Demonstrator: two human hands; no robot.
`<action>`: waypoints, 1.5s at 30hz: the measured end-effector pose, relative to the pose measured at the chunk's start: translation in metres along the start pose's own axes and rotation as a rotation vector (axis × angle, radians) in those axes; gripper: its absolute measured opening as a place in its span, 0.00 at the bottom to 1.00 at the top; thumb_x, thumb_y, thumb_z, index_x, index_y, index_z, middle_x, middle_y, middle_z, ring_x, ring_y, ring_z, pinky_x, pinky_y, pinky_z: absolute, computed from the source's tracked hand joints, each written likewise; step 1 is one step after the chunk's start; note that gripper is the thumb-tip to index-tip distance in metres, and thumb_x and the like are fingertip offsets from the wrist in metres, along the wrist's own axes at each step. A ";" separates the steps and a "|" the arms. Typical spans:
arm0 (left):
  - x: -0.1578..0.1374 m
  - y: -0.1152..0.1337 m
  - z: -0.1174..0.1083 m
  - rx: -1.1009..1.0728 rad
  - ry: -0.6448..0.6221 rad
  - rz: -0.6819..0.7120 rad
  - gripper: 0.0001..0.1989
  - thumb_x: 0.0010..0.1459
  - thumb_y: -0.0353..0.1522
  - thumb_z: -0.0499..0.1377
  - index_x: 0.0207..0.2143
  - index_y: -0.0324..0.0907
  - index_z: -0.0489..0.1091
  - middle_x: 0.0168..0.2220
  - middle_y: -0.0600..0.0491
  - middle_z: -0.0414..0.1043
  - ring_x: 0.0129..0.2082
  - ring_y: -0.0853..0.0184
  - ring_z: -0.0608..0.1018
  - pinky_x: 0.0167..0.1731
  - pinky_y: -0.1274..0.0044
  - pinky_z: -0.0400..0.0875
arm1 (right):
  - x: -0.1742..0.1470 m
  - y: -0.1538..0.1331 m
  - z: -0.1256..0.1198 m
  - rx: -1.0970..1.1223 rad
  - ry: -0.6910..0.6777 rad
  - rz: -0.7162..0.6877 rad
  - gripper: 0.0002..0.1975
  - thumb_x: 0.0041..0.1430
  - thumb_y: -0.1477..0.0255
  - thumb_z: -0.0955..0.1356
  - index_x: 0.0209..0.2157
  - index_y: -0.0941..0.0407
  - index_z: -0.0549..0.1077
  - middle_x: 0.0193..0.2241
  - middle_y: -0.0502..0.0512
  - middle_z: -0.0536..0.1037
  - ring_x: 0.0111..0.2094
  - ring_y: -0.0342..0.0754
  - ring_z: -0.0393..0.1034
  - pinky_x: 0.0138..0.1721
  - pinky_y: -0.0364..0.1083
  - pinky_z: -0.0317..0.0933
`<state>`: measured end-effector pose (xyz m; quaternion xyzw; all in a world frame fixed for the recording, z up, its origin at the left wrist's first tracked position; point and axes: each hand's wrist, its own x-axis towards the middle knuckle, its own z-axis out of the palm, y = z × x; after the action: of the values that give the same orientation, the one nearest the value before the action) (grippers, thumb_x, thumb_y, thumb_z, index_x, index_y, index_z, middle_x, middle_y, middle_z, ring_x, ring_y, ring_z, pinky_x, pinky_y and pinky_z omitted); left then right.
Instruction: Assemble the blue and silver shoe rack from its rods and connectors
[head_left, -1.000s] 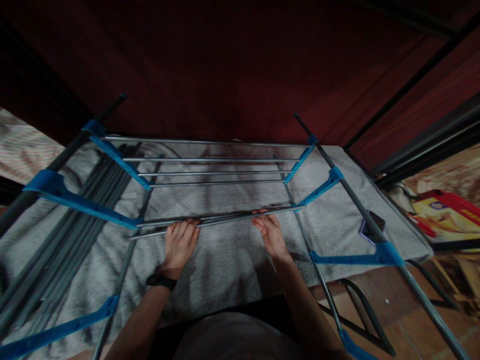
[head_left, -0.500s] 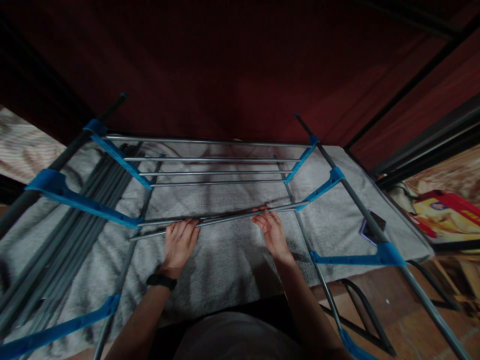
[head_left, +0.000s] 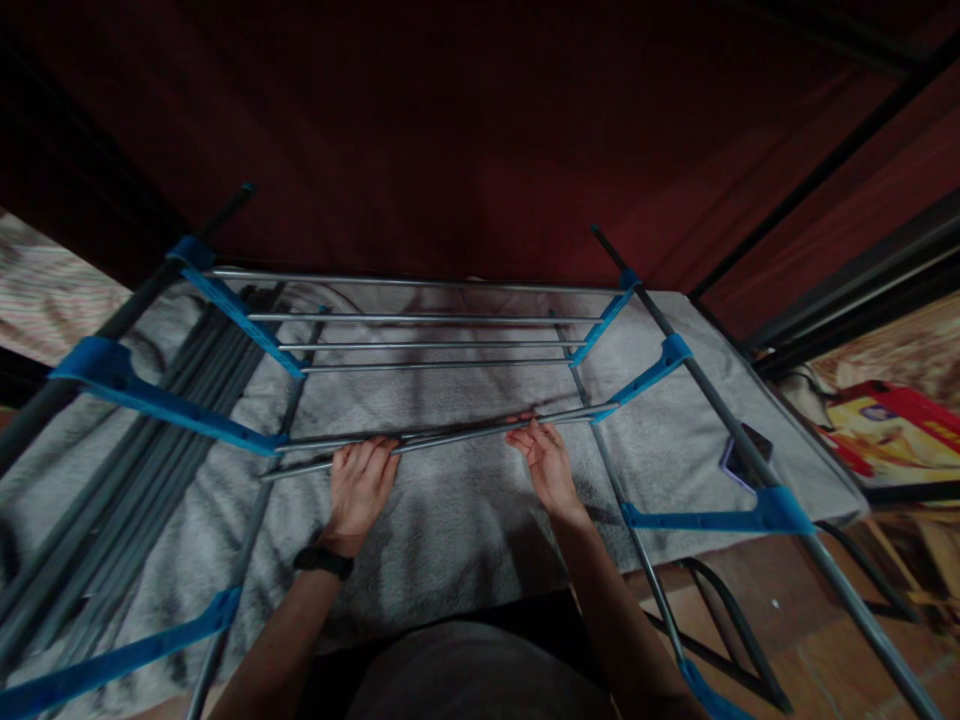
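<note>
My left hand (head_left: 361,485), with a dark band on the wrist, is closed over a thin grey metal tube (head_left: 454,436). My right hand (head_left: 549,468) pinches the same tube farther right, near the blue plastic bracket (head_left: 645,375). The tube slants up to the right, its right end at this bracket. Its left end lies loose in front of the left blue bracket (head_left: 180,412). Just behind it, another tube (head_left: 319,443) runs from the left bracket. Both brackets belong to a rack frame with grey side poles.
Several crossbars (head_left: 427,319) span the rack's far section. Loose grey tubes (head_left: 161,450) lie in a pile at left on the grey blanket (head_left: 457,540). A phone (head_left: 746,455) rests by the right pole. A red and yellow package (head_left: 900,430) sits far right.
Very little differs. The tube's right end has shifted slightly left at the bracket, and my right hand has moved a touch to the right. My left hand stays in place.
</note>
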<state>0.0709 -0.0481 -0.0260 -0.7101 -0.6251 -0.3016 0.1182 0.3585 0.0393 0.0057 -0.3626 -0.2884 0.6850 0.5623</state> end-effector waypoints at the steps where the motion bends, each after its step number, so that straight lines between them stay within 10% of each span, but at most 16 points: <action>1: 0.000 0.000 0.000 0.000 0.003 0.003 0.12 0.67 0.34 0.53 0.49 0.43 0.71 0.43 0.47 0.78 0.44 0.58 0.77 0.49 0.65 0.63 | 0.000 0.001 -0.001 0.000 -0.003 0.003 0.10 0.56 0.63 0.75 0.36 0.53 0.76 0.37 0.53 0.83 0.34 0.46 0.78 0.43 0.48 0.72; 45: 0.000 0.000 0.000 -0.002 0.000 -0.034 0.14 0.67 0.34 0.51 0.50 0.45 0.71 0.43 0.47 0.77 0.45 0.58 0.76 0.48 0.65 0.62 | 0.009 -0.004 0.005 0.008 0.037 0.027 0.06 0.56 0.67 0.74 0.33 0.52 0.75 0.33 0.51 0.83 0.32 0.46 0.77 0.43 0.48 0.72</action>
<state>0.0706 -0.0476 -0.0263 -0.6995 -0.6368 -0.3043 0.1122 0.3555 0.0492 0.0101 -0.3768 -0.2703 0.6867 0.5598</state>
